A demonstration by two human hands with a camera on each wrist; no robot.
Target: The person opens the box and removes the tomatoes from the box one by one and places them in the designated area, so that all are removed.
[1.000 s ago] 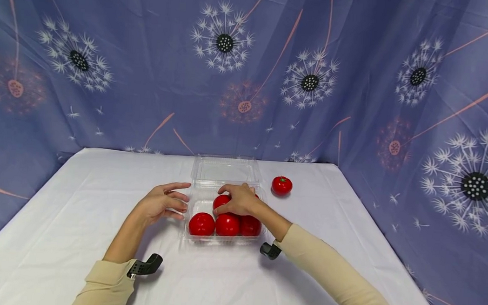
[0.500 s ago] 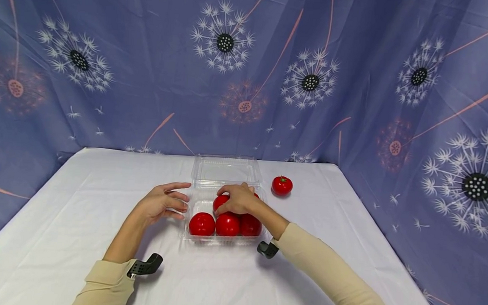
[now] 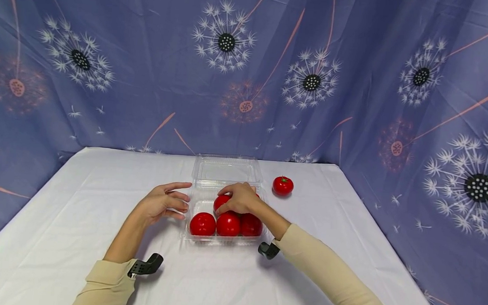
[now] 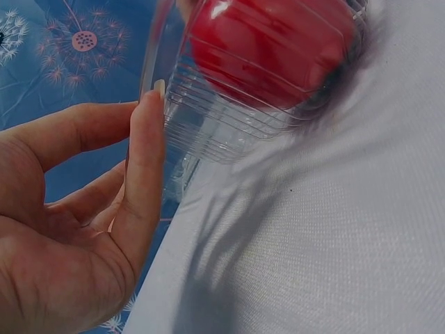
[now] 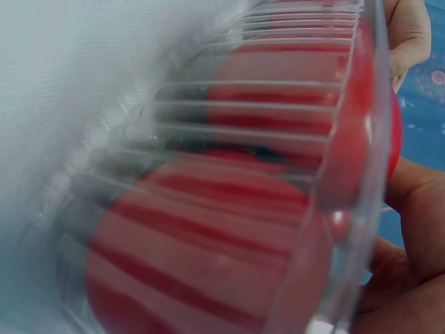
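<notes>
A clear plastic clamshell container (image 3: 196, 206) lies with its lid folded back. Three red tomatoes line its front row: left (image 3: 203, 224), middle (image 3: 228, 224) and right (image 3: 251, 225). Behind the middle one, my right hand (image 3: 241, 198) grips a tomato (image 3: 221, 201) between thumb and fingers, covering much of it. A bit of red from another tomato shows past the back of that hand. My left hand (image 3: 161, 204) is beside the container, fingers extended, fingertips right at its left rim. In the right wrist view, tomatoes (image 5: 208, 243) show through the ribbed wall.
A loose tomato (image 3: 283, 186) with a green top sits on the white cloth, right of the open lid (image 3: 227, 171). Each wrist wears a black camera, left (image 3: 146, 264) and right (image 3: 269, 250). A blue dandelion-print curtain (image 3: 148, 72) stands behind the table.
The right hand keeps its grip on the tomato, while the right wrist and forearm have shifted very slightly. The left hand and the container show no clear movement.
</notes>
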